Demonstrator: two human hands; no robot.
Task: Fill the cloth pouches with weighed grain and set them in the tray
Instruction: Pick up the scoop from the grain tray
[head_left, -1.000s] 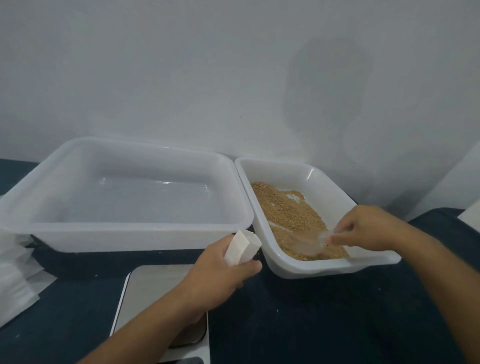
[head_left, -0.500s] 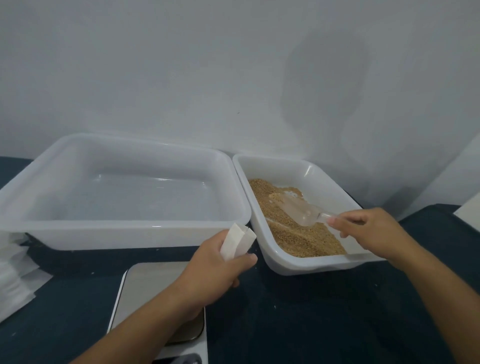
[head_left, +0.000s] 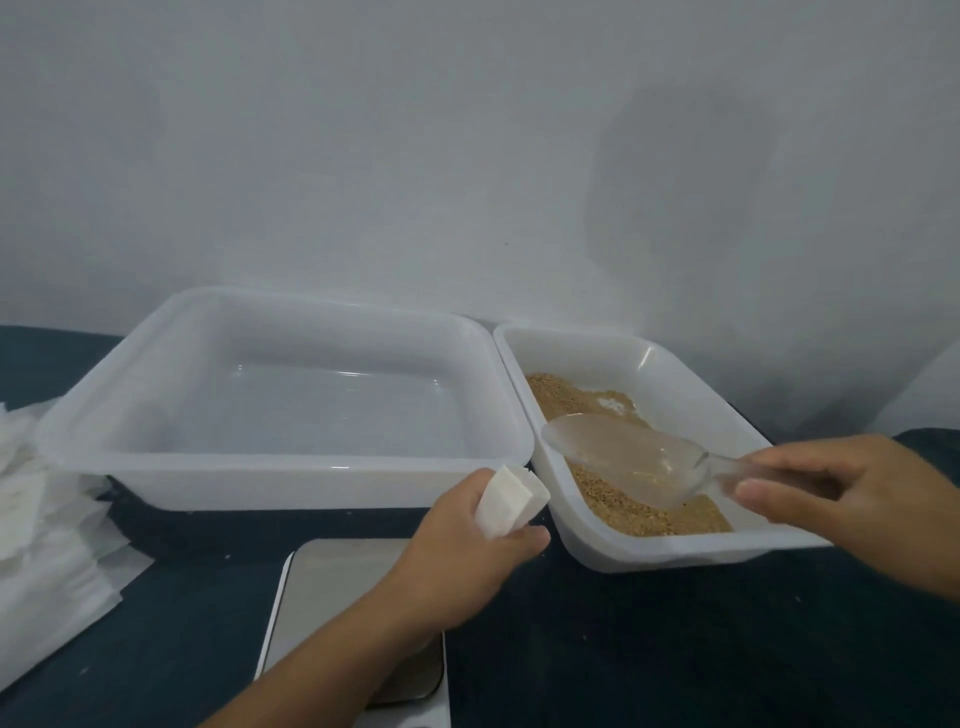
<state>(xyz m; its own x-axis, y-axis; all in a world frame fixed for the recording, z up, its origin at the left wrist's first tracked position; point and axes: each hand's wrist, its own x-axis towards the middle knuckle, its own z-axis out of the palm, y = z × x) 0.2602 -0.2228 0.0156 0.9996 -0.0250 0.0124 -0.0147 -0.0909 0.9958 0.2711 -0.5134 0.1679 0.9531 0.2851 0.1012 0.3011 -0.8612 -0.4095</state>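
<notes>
Now the filling step is in hand: the left hand (head_left: 467, 556) grips a small white cloth pouch (head_left: 506, 501) mouth-up at six o'clock of the empty translucent plastic tray (head_left: 291, 467), while the right hand (head_left: 852, 499) pinches a clear plastic scoop (head_left: 618, 457) above the tan grain (head_left: 660, 514) at three o'clock, which next probably needs tipping into the pouch's narrow mouth.

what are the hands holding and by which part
The left hand grips a white cloth pouch by its lower part, mouth up; the right hand pinches a clear plastic scoop by its handle.
</notes>
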